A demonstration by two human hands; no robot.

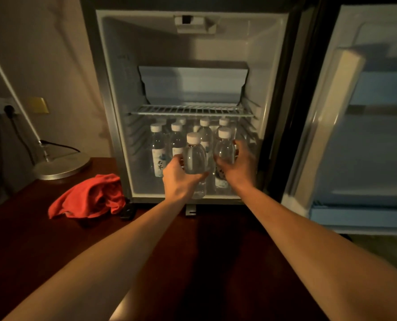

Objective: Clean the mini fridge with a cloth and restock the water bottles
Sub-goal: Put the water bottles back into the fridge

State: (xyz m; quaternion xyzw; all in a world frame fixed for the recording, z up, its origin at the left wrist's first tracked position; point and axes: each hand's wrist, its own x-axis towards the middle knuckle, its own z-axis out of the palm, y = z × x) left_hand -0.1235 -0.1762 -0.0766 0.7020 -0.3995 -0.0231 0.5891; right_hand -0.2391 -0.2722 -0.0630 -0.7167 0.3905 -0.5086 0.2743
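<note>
Bottles stand on the mini fridge [114, 93] floor; the left hand [177, 179] has its grip closed around the front bottle [194, 158], the right hand [236, 165] around its neighbour [225, 149]. Full, smooth plastic probably feels heavy and slippery, so holding mid-body seems best.

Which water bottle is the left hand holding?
The front-most water bottle, label-free where visible, gripped low by the left hand; the others stand farther back.

Fridge [146, 181], cloth [88, 198] on tabletop [30, 239]
</note>
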